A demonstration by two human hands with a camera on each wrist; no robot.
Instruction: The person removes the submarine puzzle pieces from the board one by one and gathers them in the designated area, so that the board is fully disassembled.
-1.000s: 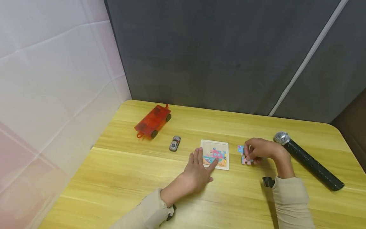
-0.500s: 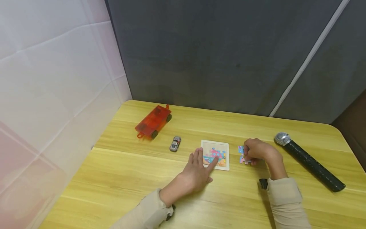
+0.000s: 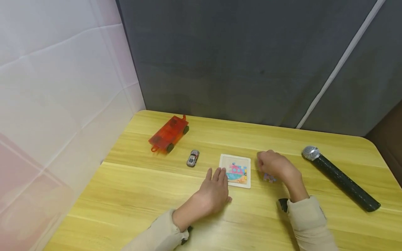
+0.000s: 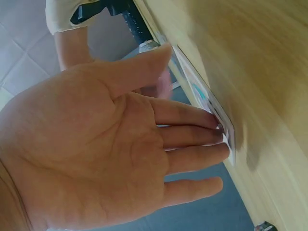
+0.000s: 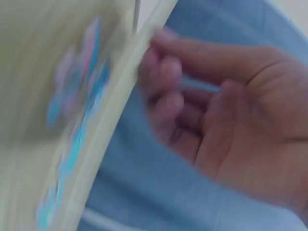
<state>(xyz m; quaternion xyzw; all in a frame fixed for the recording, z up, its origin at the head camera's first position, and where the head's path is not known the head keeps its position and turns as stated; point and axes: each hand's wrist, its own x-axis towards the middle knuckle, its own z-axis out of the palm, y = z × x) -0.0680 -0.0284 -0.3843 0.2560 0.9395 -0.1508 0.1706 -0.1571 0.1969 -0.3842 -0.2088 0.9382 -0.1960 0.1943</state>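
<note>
Near the middle of the pale wood-grained worktop [image 3: 103,195], a square puzzle board [image 3: 249,177] with a white rim is laid flat, its recess partly filled with a pink, teal and sandy picture [image 3: 237,172]; the upper part of the recess is left bare. The board is touched along its left side, toward the near corner, by the fingertips of the left hand [image 3: 213,195], whose fingers are held straight and released, with nothing grasped; in the left wrist view the palm is shown, with the thumb spread away from the fingers. Just to the right of the board, the right hand [image 3: 276,164] is held over a few loose puzzle pieces [image 3: 269,177], with its fingers curled in toward the thumb; whether a piece is pinched between them cannot be told, since the right wrist view is blurred. In that same view, pieces with pink and bright blue colouring are seen on the surface beside the hand. Both forearms are covered by beige sleeves [image 3: 309,219]. To the left of the board a small silver toy car [image 3: 193,158] is placed, and beyond it a translucent red wheeled cart [image 3: 169,134] is set at a slant. At the far right, a black microphone [image 3: 340,179] with a silver head is laid diagonally. The worktop is backed by a dark grey panel [image 3: 220,62].
</note>
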